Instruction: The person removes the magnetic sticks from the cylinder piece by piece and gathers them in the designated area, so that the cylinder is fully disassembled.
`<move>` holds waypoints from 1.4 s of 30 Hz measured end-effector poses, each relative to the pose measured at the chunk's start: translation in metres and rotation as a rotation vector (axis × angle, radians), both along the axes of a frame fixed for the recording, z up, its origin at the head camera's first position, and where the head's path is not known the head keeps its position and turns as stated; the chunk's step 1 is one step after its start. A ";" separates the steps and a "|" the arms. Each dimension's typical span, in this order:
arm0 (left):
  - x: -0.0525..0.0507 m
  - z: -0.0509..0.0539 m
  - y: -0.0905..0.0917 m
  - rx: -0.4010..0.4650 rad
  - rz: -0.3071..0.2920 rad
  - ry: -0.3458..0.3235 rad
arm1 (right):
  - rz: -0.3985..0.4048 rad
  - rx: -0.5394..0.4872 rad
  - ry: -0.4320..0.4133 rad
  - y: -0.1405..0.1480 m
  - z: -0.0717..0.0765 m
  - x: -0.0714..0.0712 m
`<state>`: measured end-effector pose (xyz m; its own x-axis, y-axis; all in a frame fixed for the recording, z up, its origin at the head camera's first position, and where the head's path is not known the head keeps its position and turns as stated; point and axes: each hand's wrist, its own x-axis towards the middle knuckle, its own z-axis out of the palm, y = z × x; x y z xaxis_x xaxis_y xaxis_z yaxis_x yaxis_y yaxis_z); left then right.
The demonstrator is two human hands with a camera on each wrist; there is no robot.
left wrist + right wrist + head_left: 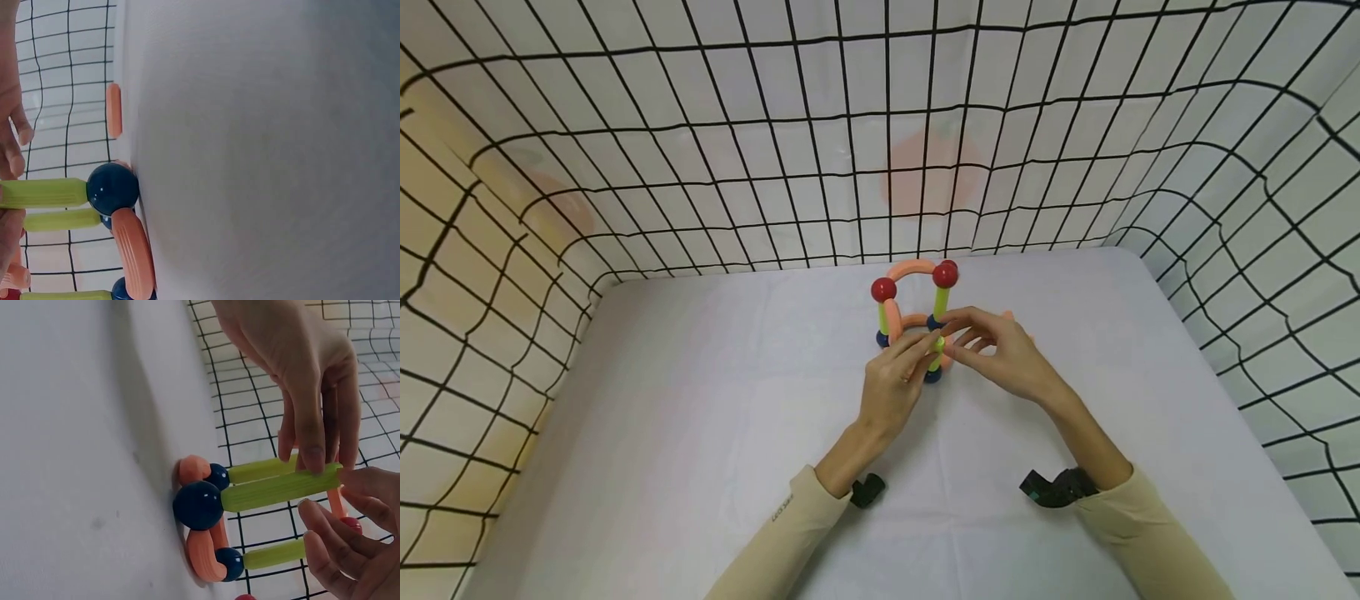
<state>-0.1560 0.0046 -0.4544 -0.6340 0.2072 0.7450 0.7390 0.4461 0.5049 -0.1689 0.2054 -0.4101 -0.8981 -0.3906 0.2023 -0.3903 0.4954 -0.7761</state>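
Observation:
A built frame of red balls (883, 290), lime rods (942, 302), dark blue balls (199, 505) and curved orange pieces (133, 253) stands on the white table. My left hand (887, 387) pinches the upper part of the nearest lime rod (281, 490), which rises upright from a blue ball. Facing it from the right, my right hand (1003, 354) has loosely bent, parted fingers. In the right wrist view one fingertip (353, 477) of that hand is at the rod's top end, while its other fingers are clear of the rod. No ball shows on that end.
A loose orange piece (114, 110) lies on the table beyond my right hand, partly hidden in the head view. Black netting (857, 175) runs along the back and both sides. Black wrist devices (1056, 488) sit at both sleeves.

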 end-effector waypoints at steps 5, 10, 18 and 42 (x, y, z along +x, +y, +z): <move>0.001 -0.001 -0.001 0.005 0.001 -0.012 | 0.012 -0.010 0.057 -0.007 -0.001 0.004; 0.001 -0.002 -0.001 -0.001 -0.004 -0.036 | -0.031 -0.011 0.099 -0.011 -0.001 0.005; 0.000 -0.001 -0.003 0.001 0.007 -0.059 | -0.053 0.002 0.125 -0.011 -0.001 0.004; 0.002 -0.003 -0.006 -0.276 0.040 -0.308 | -0.024 0.065 0.103 0.004 0.002 0.003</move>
<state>-0.1544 -0.0009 -0.4574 -0.8301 0.3430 0.4396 0.5515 0.6209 0.5571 -0.1657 0.2090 -0.4076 -0.8833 -0.3842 0.2688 -0.4533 0.5534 -0.6987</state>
